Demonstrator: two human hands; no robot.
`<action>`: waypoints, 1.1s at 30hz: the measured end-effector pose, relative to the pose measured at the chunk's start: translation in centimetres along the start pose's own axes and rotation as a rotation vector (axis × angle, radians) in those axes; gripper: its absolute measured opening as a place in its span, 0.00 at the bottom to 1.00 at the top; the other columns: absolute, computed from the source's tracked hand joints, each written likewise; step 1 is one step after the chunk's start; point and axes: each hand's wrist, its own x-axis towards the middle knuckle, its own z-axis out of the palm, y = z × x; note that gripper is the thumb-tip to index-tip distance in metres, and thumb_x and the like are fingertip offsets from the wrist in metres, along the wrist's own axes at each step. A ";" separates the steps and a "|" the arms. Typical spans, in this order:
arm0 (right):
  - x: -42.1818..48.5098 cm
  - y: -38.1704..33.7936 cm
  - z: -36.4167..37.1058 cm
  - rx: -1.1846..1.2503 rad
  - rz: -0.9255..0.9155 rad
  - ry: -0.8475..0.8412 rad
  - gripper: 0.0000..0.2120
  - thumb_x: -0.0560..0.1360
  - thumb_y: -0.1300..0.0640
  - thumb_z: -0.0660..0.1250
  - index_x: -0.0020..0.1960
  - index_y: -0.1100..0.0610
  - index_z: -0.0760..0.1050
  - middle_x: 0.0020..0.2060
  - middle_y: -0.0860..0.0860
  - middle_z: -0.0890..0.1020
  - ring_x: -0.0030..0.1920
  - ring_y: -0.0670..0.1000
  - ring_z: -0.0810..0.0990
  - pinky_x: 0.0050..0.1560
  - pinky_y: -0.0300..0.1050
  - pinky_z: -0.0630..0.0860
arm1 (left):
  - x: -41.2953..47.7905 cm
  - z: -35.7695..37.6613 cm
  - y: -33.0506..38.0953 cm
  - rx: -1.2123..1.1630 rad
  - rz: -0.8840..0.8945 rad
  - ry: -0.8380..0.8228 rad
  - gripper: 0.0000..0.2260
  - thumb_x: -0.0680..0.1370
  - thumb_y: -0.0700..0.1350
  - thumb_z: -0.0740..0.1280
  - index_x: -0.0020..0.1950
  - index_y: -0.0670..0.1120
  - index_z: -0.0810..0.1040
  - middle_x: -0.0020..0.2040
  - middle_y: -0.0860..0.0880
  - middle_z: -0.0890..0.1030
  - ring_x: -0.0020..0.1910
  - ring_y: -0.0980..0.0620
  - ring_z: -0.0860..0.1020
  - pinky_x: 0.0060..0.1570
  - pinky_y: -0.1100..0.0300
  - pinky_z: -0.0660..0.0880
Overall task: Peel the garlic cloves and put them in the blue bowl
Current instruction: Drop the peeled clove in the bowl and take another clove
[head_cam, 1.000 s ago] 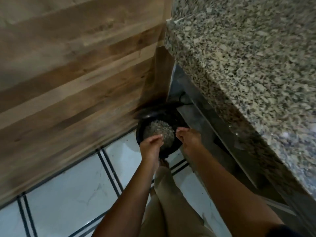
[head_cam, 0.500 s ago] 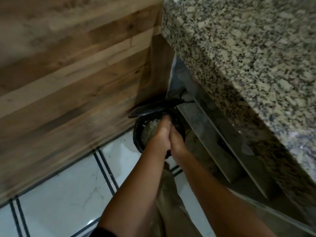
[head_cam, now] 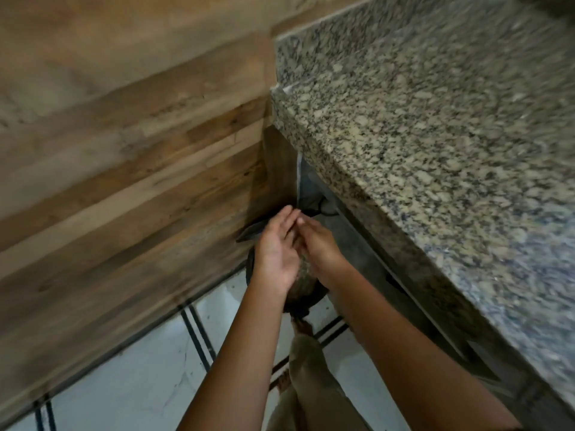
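Kitchen corner, view steep down: brown wood-plank wall (head_cam: 124,181) across the left, speckled grey granite worktop (head_cam: 435,150) filling the right, white tiled floor (head_cam: 140,384) w/ dark double lines below. Under the worktop's near edge there's a grey metal cabinet front (head_cam: 364,259), in shadow.

On the floor, right in the corner where the plank wall meets that cabinet, stands a round black bin (head_cam: 250,269). Its black lid (head_cam: 249,234) is tipped up & open on the wall side. Inside: a heap of pale greyish scraps (head_cam: 304,273), too blurred to say what they are.

Both hands are directly over the bin's mouth, pressed together. Left hand (head_cam: 275,253): fingers straight, flat, palm turned toward the other hand, gripping nothing that shows. Right hand (head_cam: 322,244): back facing up, fingers laid against the left's palm & fingers, looks flat too; much motion blur here. Anything caught between the palms: can't tell.

Both forearms run in from the bottom edge. Between them, a khaki trouser leg (head_cam: 311,387) & a bare foot (head_cam: 301,327) on the tiles just in front of the bin.

Garlic cloves & blue bowl: can't tell where from this view.
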 end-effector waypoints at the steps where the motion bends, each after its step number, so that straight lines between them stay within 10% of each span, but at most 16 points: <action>1: -1.5 -1.2 -0.4 0.142 -0.024 -0.016 0.13 0.81 0.58 0.55 0.63 0.58 0.73 0.59 0.52 0.78 0.59 0.49 0.75 0.59 0.39 0.71 | -1.1 0.5 0.5 -0.021 0.022 -0.001 0.15 0.81 0.43 0.58 0.66 0.42 0.72 0.65 0.44 0.75 0.65 0.47 0.72 0.56 0.58 0.68; 17: -31.2 -11.6 -28.3 0.764 -0.591 0.619 0.07 0.80 0.60 0.58 0.49 0.59 0.74 0.42 0.54 0.79 0.39 0.51 0.76 0.45 0.43 0.75 | -24.0 23.1 -20.4 0.462 -0.064 -0.716 0.09 0.80 0.39 0.59 0.44 0.46 0.76 0.30 0.54 0.81 0.35 0.56 0.78 0.34 0.66 0.72; 24: -40.9 -7.0 -44.8 0.697 -0.603 0.934 0.04 0.76 0.66 0.62 0.46 0.60 0.74 0.32 0.53 0.79 0.28 0.48 0.76 0.29 0.38 0.74 | -32.0 26.6 -38.5 0.722 -0.101 -0.914 0.08 0.79 0.36 0.61 0.44 0.44 0.77 0.34 0.49 0.80 0.31 0.56 0.76 0.30 0.68 0.72; 33: -45.3 -2.4 -56.7 0.735 -0.407 1.153 0.09 0.77 0.67 0.59 0.42 0.57 0.73 0.33 0.52 0.76 0.27 0.47 0.72 0.24 0.35 0.70 | -32.9 29.7 -52.7 1.590 0.457 -1.019 0.10 0.75 0.43 0.70 0.52 0.39 0.80 0.50 0.42 0.83 0.51 0.46 0.79 0.47 0.61 0.70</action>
